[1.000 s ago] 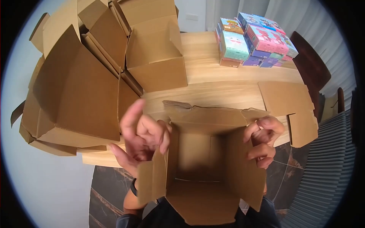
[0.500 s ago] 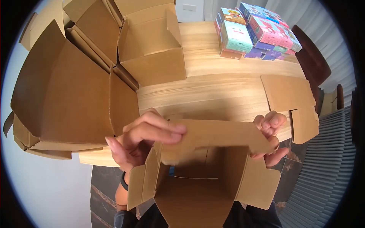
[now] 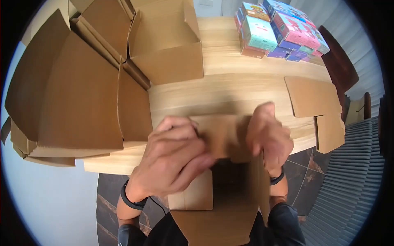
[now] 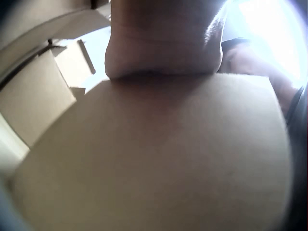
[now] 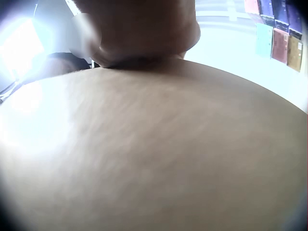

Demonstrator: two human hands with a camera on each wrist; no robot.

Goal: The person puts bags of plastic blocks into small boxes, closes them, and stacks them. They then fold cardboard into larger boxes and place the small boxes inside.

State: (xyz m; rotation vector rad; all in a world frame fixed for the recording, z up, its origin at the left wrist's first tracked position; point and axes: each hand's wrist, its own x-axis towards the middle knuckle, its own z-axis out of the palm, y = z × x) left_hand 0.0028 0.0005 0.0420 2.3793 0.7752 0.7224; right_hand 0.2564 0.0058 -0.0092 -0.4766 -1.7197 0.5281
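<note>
An open cardboard box point(image 3: 217, 227) stands at my lap in the head view, its inside dark. My left hand point(image 3: 170, 158) grips the box's upper left edge, knuckles up and bent fingers reaching over the far flap. At the right edge my right hand point(image 3: 271, 137) holds the flap with curled fingers, blurred by motion. Between the hands the far flap point(image 3: 219, 131) leans inward over the opening, while a left flap point(image 3: 199, 192) lies folded in below the left hand. Cardboard panel point(image 4: 159, 159) fills the left wrist view; a pale brown panel point(image 5: 159, 149) fills the right wrist view.
Large open cardboard boxes point(image 3: 82, 94) crowd the left of the wooden table point(image 3: 230, 88), another open box point(image 3: 168, 63) behind them. Colourful small boxes point(image 3: 283, 33) are stacked at the back right. A flat cardboard piece point(image 3: 312, 98) overhangs the right edge near a chair point(image 3: 340, 65).
Both hands have come inward over the box's opening. The far flap has tilted inward and the left flap has folded in. My left hand has turned knuckles up.
</note>
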